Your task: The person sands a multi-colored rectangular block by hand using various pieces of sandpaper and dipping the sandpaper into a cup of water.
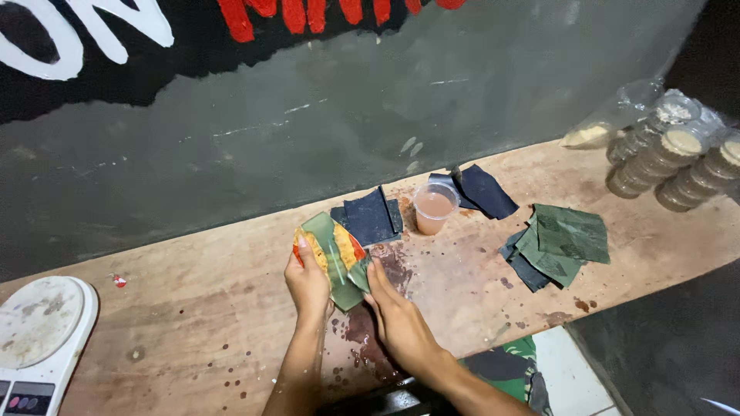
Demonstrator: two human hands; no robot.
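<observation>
Both hands, left [308, 281] and right [397, 316], grip a green leaf-wrapped orange food parcel [335, 258]; stacked lidded plastic cups [678, 158] far right.

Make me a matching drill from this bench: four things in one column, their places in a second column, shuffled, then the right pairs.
Things:
1. plastic cup of pinkish liquid
2. kitchen scale
3. stacked lidded tubs
4. leaf parcel with orange filling

Places:
A. far right end of the wooden bench
B. held up between the left hand and right hand
C. near left corner of the bench
D. middle of the bench, among dark leaf pieces

Pairs: 1-D, 2-C, 3-A, 4-B
</observation>
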